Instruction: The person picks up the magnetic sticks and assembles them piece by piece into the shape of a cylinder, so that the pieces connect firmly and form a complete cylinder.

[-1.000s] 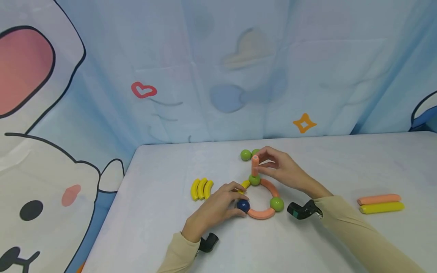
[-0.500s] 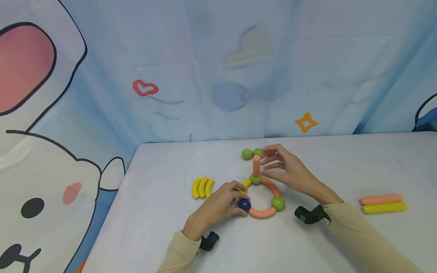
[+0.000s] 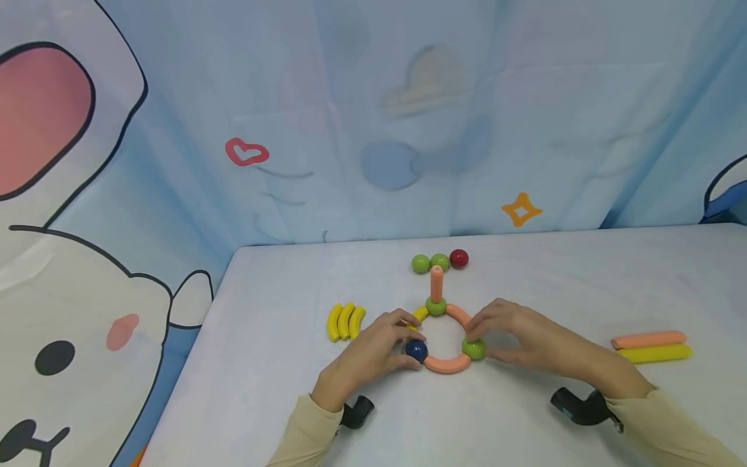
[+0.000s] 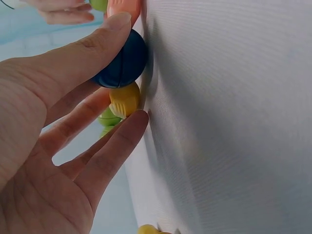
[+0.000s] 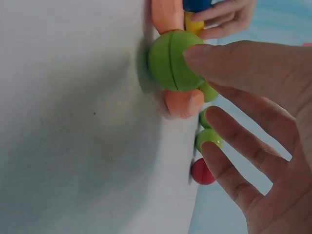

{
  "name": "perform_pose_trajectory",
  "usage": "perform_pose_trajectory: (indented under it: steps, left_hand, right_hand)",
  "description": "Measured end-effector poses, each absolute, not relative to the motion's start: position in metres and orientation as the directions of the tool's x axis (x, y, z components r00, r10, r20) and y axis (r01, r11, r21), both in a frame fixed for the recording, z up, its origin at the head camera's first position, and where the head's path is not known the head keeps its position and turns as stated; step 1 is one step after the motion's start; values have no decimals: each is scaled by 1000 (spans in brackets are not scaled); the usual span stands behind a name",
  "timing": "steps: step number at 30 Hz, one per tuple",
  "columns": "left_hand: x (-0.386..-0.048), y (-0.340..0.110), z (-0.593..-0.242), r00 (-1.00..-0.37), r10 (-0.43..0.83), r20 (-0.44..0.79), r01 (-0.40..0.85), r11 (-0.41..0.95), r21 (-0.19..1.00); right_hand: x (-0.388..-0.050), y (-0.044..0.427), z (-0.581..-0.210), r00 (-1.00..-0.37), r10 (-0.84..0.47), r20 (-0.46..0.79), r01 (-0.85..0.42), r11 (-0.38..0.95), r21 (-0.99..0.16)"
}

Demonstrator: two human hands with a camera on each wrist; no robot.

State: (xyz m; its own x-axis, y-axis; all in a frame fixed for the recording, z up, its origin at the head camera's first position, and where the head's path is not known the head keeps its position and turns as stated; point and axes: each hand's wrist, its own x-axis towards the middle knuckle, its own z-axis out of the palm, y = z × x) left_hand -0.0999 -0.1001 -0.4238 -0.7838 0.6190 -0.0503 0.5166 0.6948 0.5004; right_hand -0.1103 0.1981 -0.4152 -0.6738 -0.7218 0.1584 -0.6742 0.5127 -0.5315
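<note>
- White table [image 3: 467,425]: spans the lower frame, bearing every loose part.
- Right hand [image 3: 522,337]: right of centre, thumb and forefinger pinching the right green ball [image 3: 474,350]; the remaining fingers are spread.
- Left hand [image 3: 373,347]: left of centre, pinching the dark blue ball [image 3: 417,351] between thumb and forefinger, other fingers apart. Gripping opposite sides probably keeps the joints from shifting.
- Ring [image 3: 446,365]: lower centre, flat, peach and yellow arcs meeting at balls.
- Loose sticks [image 3: 655,353]: far right, one peach, one yellow, side by side, likely out of the way.
- Upright stick [image 3: 436,285]: centre, standing on the top green ball [image 3: 435,307], which seems to serve as its base.
- Three yellow arcs [image 3: 345,322]: left of the ring, sorted by shape, apparently.
- Spare balls [image 3: 440,261]: above the ring, two green, one red, in a row.
</note>
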Motion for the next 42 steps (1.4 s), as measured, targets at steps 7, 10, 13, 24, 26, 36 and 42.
perform_pose_trajectory:
  steps: [7,10,13,24,26,36,42]
  left_hand:
    - [-101,-100,-426,-784,619,-52,517,696,498]
    - [-101,-100,-426,-784,619,-51,518,697,496]
    - [-101,-100,-426,-783,619,-52,518,697,495]
    - [-100,-99,-424,-787,614,-60,511,704,494]
    - [-100,-99,-424,-787,614,-61,511,704,494]
    - [-100,-99,-425,-781,622,-51,517,691,505]
    - [-100,-100,-426,-779,625,-40,524,685,505]
  right_hand:
    - [-108,186,-416,-623,-779,64,-684,503,-528]
    - [-110,182,-418,-592,-803,68,-713,482,-509]
    - [-112,181,-419,-573,-815,86,-738,467,-486]
    - [-113,181,-422,-572,-815,92,-740,464,-488]
    - [-113,181,-422,-570,-815,105,-743,457,-488]
    - [-111,183,-427,-600,-790,127,-710,452,-540]
    - [-108,184,-429,-637,-760,129,-680,475,-559]
